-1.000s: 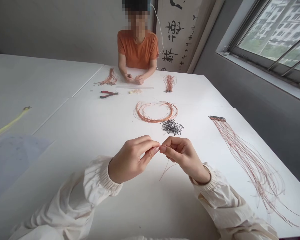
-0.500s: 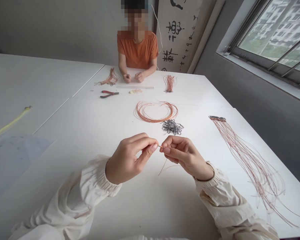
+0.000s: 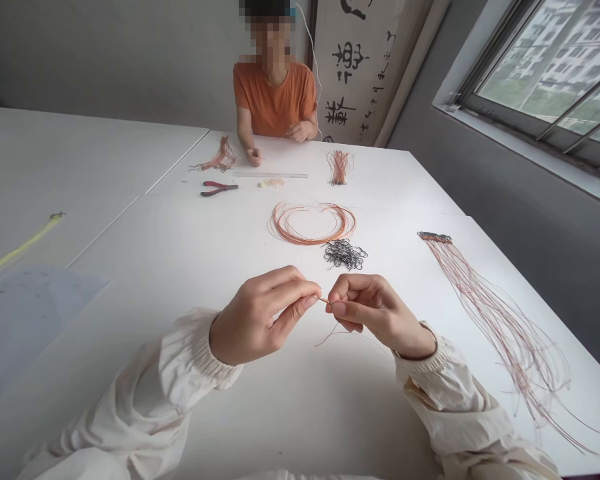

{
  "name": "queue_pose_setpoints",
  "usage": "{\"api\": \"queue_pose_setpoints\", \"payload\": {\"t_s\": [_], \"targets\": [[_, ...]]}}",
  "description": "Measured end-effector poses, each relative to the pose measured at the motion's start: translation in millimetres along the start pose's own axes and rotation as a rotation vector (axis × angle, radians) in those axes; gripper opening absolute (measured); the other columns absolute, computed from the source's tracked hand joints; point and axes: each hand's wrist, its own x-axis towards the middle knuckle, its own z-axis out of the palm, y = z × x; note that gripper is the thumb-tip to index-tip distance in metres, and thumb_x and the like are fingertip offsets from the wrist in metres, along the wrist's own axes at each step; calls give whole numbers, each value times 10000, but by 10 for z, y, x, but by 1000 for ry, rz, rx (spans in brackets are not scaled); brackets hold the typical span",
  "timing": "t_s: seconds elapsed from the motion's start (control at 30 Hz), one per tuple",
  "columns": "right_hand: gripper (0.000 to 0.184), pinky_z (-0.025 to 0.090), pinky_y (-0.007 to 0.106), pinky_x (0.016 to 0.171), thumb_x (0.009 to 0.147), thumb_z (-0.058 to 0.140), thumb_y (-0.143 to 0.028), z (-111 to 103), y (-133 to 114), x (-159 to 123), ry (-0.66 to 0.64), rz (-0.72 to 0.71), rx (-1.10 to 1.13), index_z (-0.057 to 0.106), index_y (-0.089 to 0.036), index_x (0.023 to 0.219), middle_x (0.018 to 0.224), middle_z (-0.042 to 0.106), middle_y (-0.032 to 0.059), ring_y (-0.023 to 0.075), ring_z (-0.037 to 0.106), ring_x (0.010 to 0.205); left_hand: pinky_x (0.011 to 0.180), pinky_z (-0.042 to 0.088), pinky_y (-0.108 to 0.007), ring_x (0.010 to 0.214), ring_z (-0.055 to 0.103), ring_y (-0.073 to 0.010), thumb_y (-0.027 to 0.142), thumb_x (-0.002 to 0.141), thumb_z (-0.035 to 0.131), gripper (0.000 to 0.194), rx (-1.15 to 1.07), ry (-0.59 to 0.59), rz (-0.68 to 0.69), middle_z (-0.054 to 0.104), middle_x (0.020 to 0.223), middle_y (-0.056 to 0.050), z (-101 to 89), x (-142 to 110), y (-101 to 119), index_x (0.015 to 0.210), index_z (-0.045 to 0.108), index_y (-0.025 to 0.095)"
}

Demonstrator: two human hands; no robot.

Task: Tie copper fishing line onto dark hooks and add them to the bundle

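Note:
Between my fingertips, above the table, is a small fish hook (image 3: 325, 301) with orange line about its shank; most of it is hidden by my fingers. My left hand (image 3: 267, 310) is closed in a pinch at its left end. From the other side, the thumb and fingers of my right hand (image 3: 373, 313) pinch it too. Thin orange fishing line (image 3: 326, 339) trails below my right hand. Just beyond my hands lies a pile of dark fish hooks (image 3: 345, 255), touching the near edge of a coil of orange line (image 3: 280, 230).
To the right, a bundle of hooked lines (image 3: 473, 293) stretches toward me. A shorter bundle (image 3: 339, 167), pliers (image 3: 219, 189), a ruler (image 3: 270, 175) and tangled lines (image 3: 223, 155) lie near a person in orange (image 3: 275, 100). A yellow strand (image 3: 20, 250) and a translucent sheet (image 3: 35, 313) are left.
My right hand has shifted slightly right and down, and a little more of the wrapped hook shows between my hands. The person opposite has moved their hands farther apart.

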Motion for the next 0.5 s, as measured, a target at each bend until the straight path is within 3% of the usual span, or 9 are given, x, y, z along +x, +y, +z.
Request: {"api": "queue_pose_setpoints", "payload": {"t_s": [0.1, 0.2, 0.33, 0.5], "targets": [[154, 384, 212, 460, 864, 690, -283, -10, -50, -21, 1, 18, -93, 658, -138, 905, 711, 618, 30, 102, 522, 566, 627, 437, -243, 671, 522, -116, 48, 911, 521, 150, 19, -8, 22, 574, 780, -48, -7, 11, -12, 958, 646, 115], [201, 399, 216, 450, 889, 654, -337, 35, -67, -19, 61, -9, -168, 662, -139, 927, 809, 666, 61, 84, 495, 532, 633, 452, -233, 680, 550, -115, 49, 911, 520, 168, 36, -9, 33, 589, 801, -47, -4, 4, -35, 988, 646, 128], [261, 335, 205, 388, 912, 615, -392, 143, -13, 10, 150, -23, -171, 636, -147, 824, 721, 662, 38, 61, 445, 433, 639, 465, -240, 689, 570, -122, 59, 911, 522, 181, 67, -24, 59, 608, 825, -47, 20, -28, -60, 1005, 644, 154], [245, 251, 190, 341, 917, 611, -354, 188, 56, 34, 139, 17, -3, 618, -151, 779, 642, 657, 20, 48, 408, 368, 643, 475, -245, 692, 586, -124, 68, 911, 535, 171, 58, 27, 71, 619, 813, -39, 40, -31, -46, 995, 646, 168]]}}
